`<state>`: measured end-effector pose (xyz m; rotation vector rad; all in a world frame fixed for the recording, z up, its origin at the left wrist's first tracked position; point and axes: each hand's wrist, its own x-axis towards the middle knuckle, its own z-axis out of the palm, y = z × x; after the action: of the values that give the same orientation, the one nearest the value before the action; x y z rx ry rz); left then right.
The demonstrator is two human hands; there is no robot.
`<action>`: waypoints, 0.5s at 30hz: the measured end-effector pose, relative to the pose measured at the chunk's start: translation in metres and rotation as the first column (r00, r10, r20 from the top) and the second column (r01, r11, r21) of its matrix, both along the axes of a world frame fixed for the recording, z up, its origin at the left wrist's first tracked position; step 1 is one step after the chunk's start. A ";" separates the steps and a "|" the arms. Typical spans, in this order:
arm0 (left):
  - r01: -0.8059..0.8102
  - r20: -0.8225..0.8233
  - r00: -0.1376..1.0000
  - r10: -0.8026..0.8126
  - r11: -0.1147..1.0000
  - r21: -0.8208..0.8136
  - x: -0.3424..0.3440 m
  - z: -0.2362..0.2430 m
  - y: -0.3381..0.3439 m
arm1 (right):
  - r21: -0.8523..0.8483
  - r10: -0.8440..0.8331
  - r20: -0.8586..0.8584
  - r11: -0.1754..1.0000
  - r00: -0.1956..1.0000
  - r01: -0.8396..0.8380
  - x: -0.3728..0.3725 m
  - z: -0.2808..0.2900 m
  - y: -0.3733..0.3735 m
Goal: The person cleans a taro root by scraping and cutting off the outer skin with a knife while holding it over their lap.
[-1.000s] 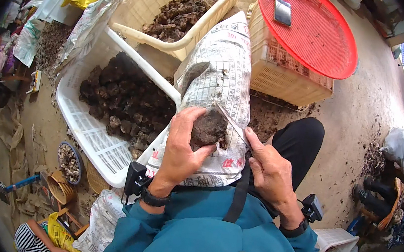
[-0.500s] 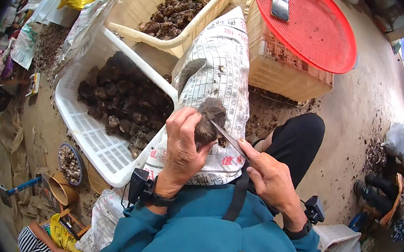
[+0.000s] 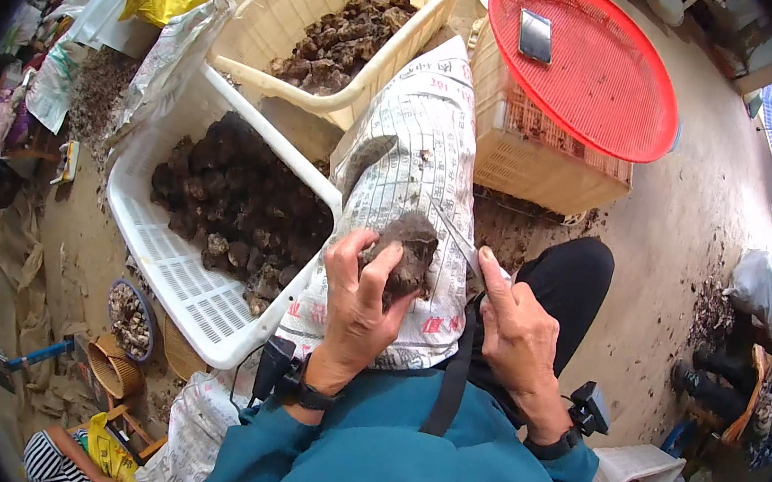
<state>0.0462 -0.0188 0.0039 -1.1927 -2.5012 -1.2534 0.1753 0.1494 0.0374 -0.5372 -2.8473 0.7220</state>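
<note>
The person's left hand (image 3: 361, 295) is clamped round a dark brown lump (image 3: 414, 244), rough, roundish and crusted with soil, thumb on the near side and fingers across its left. The right hand (image 3: 520, 337) is closed on a slim metal knife (image 3: 455, 235), index finger laid along it; its narrow blade points far and left, just beside the lump's right side, and whether it touches cannot be told. The lump sits over a white woven sack (image 3: 420, 150), creased and crumb-specked, spread across the lap.

To the left, the rim of a slotted white plastic basket (image 3: 208, 297) runs close by the sack, with more dark lumps (image 3: 230, 185) heaped inside. On the far right, a round red mesh tray (image 3: 604, 85) overhangs a cream crate (image 3: 546, 169). Right of the black-clad knee (image 3: 571, 291), crumb-strewn floor (image 3: 649, 271) gives the right arm wide room; the left has less.
</note>
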 end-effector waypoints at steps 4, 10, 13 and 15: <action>0.033 0.063 0.997 -0.037 0.997 0.063 0.001 -0.005 -0.001 | -0.241 0.153 0.038 0.960 0.988 -0.139 0.007 0.010 0.009; -0.019 0.146 0.989 0.001 0.992 0.124 0.005 -0.010 -0.003 | -0.375 0.232 0.112 0.910 0.966 -0.175 0.016 0.011 0.014; -0.004 0.131 0.991 -0.011 0.993 0.118 0.004 -0.010 -0.004 | -0.424 0.258 0.121 0.886 0.959 -0.185 0.017 0.012 0.018; 0.009 0.121 0.992 -0.022 0.993 0.114 0.003 -0.010 -0.005 | -0.470 0.273 0.101 0.861 0.957 -0.196 0.013 0.011 0.019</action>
<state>0.0493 -0.0239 -0.0063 -1.1446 -2.4686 -1.4938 0.1885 0.1680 0.0480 -0.3122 -2.9231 1.4815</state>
